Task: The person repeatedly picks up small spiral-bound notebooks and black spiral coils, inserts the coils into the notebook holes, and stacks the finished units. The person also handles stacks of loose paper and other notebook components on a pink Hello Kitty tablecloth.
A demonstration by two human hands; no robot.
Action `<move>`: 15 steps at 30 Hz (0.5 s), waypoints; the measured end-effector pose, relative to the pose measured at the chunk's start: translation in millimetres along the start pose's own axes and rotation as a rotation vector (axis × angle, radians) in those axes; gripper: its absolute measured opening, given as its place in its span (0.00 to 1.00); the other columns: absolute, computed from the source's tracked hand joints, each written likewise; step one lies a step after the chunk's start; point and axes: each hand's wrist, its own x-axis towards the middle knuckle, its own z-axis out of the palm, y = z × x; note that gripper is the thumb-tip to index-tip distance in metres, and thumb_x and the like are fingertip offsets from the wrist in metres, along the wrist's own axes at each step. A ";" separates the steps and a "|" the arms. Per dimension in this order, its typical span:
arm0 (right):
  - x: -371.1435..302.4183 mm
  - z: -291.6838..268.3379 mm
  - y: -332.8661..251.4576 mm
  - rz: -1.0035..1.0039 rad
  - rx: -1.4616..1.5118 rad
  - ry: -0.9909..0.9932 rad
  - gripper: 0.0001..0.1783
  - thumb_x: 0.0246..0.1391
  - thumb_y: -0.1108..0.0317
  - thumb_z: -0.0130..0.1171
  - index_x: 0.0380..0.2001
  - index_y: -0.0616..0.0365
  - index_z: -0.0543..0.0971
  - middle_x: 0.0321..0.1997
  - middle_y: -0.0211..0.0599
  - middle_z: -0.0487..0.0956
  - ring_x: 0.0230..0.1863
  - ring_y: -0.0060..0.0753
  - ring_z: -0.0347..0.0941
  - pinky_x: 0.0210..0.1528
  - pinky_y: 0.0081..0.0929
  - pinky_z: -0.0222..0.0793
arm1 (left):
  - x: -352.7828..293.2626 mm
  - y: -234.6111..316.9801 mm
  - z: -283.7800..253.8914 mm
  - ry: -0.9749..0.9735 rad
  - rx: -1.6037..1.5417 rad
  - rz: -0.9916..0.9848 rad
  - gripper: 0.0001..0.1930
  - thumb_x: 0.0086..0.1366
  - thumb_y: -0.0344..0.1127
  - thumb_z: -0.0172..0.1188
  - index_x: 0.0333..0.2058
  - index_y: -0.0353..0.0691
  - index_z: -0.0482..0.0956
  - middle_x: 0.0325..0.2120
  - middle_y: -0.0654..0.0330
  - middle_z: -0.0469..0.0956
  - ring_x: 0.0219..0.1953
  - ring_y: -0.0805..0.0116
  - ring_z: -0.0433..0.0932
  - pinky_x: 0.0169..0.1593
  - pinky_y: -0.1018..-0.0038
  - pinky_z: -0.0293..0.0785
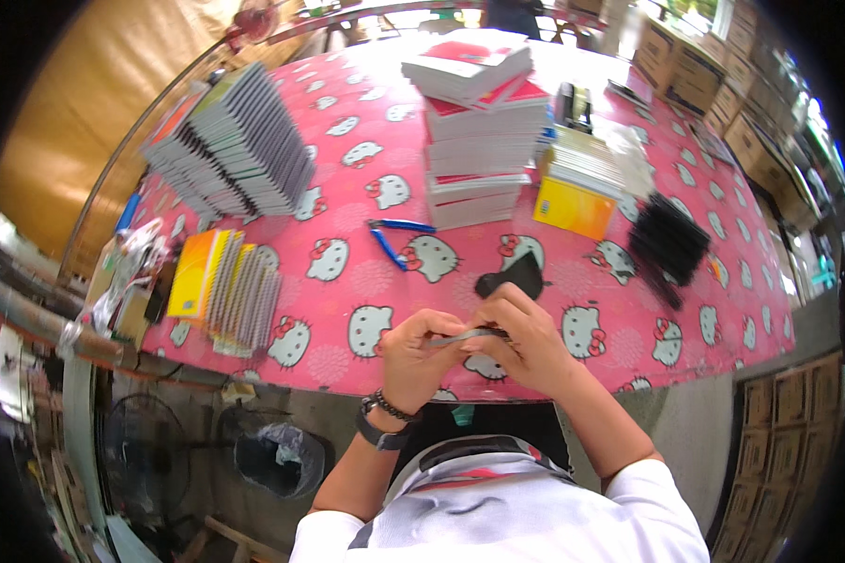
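Near the table's front edge, both hands are together on a thin grey, flat piece (479, 333), seen nearly edge-on; its kind does not show. My left hand (417, 349) pinches its left end between thumb and fingers. The fingers of my right hand (526, 340) are bent around the other end and partly hide it. Just beyond the right hand lies a dark, flat, pointed object (524, 276), partly covered by that hand. Farther off to the left rest blue-handled pliers (399, 240), their handles spread.
Yellow-covered spiral notebooks (197, 277) stand at left, before a tall pile of spiral-bound books (244, 145). White paper blocks with red covers (483, 131) rise mid-table. Right of them are a yellow-fronted pad stack (575, 206) and a black bundle (668, 239) resembling binding coils.
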 end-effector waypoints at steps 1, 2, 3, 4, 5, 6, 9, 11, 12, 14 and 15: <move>-1.2 0.8 1.3 -0.038 -0.028 -0.009 0.14 0.45 0.68 0.65 0.34 0.61 0.74 0.31 0.40 0.70 0.32 0.42 0.68 0.33 0.33 0.66 | -0.4 -3.6 -1.5 0.007 0.021 0.040 0.08 0.52 0.23 0.67 0.30 0.34 0.77 0.30 0.60 0.78 0.33 0.77 0.76 0.37 0.79 0.74; -1.5 1.9 1.5 -0.078 -0.055 -0.015 0.14 0.45 0.69 0.64 0.35 0.62 0.74 0.31 0.41 0.70 0.33 0.44 0.67 0.34 0.35 0.65 | -0.1 -9.1 -2.2 0.015 0.045 0.081 0.08 0.51 0.24 0.68 0.30 0.35 0.77 0.30 0.60 0.78 0.33 0.77 0.76 0.37 0.79 0.74; -0.9 4.0 0.3 -0.081 -0.063 -0.026 0.14 0.45 0.70 0.63 0.35 0.62 0.74 0.31 0.41 0.70 0.33 0.44 0.67 0.34 0.36 0.66 | -0.6 -11.5 -3.4 0.022 0.071 0.121 0.09 0.51 0.24 0.68 0.30 0.35 0.77 0.30 0.60 0.78 0.32 0.77 0.76 0.36 0.79 0.74; -1.6 4.4 -0.3 -0.077 -0.077 -0.032 0.13 0.46 0.70 0.62 0.35 0.62 0.74 0.31 0.41 0.70 0.33 0.45 0.67 0.34 0.36 0.66 | -0.5 -10.2 -2.9 0.031 0.059 0.096 0.09 0.51 0.25 0.69 0.29 0.36 0.76 0.30 0.60 0.78 0.32 0.77 0.76 0.37 0.79 0.74; -1.1 6.2 -1.9 -0.073 -0.091 -0.038 0.12 0.46 0.71 0.61 0.35 0.62 0.74 0.31 0.41 0.70 0.33 0.45 0.67 0.34 0.36 0.66 | -1.9 -10.1 -5.1 0.039 0.053 0.101 0.09 0.51 0.25 0.69 0.28 0.35 0.76 0.31 0.60 0.78 0.33 0.77 0.76 0.36 0.79 0.74; 0.7 9.4 -3.8 -0.092 -0.073 -0.054 0.11 0.47 0.72 0.60 0.35 0.62 0.74 0.32 0.42 0.70 0.34 0.46 0.67 0.34 0.36 0.66 | -4.6 -10.4 -8.0 0.046 0.047 0.105 0.09 0.51 0.25 0.69 0.28 0.35 0.75 0.31 0.60 0.79 0.33 0.77 0.76 0.36 0.79 0.74; 0.6 11.5 -4.2 -0.118 -0.055 -0.106 0.12 0.45 0.74 0.60 0.36 0.62 0.74 0.33 0.43 0.70 0.34 0.47 0.67 0.35 0.37 0.66 | -8.9 -5.7 -9.9 0.063 0.062 0.092 0.10 0.51 0.26 0.70 0.26 0.35 0.74 0.30 0.59 0.79 0.33 0.77 0.77 0.34 0.77 0.77; 1.2 8.5 -3.4 -0.128 -0.077 -0.135 0.14 0.43 0.76 0.59 0.37 0.62 0.74 0.34 0.44 0.70 0.35 0.47 0.67 0.37 0.37 0.67 | -5.1 -7.4 -13.2 0.037 0.112 0.129 0.11 0.50 0.27 0.70 0.27 0.35 0.74 0.30 0.59 0.80 0.32 0.76 0.78 0.34 0.77 0.78; 0.7 7.0 -3.1 -0.131 -0.090 -0.147 0.15 0.42 0.77 0.59 0.37 0.62 0.74 0.35 0.44 0.70 0.35 0.47 0.67 0.37 0.37 0.67 | -7.9 -5.4 -14.7 0.043 0.235 0.125 0.11 0.50 0.27 0.70 0.27 0.36 0.75 0.29 0.59 0.80 0.31 0.75 0.78 0.34 0.77 0.78; -0.5 9.7 2.8 -0.178 -0.095 -0.131 0.16 0.40 0.78 0.58 0.38 0.62 0.74 0.35 0.44 0.70 0.36 0.48 0.68 0.38 0.37 0.67 | -4.8 5.9 -15.7 0.042 0.487 0.178 0.11 0.50 0.28 0.70 0.27 0.36 0.75 0.28 0.60 0.80 0.29 0.74 0.79 0.33 0.78 0.78; 1.6 11.9 3.0 -0.214 -0.101 -0.120 0.17 0.39 0.78 0.58 0.38 0.62 0.74 0.35 0.44 0.71 0.37 0.48 0.68 0.39 0.37 0.67 | -7.9 -4.7 -21.2 0.036 0.388 0.231 0.12 0.49 0.29 0.71 0.31 0.37 0.76 0.32 0.60 0.80 0.34 0.73 0.79 0.40 0.77 0.76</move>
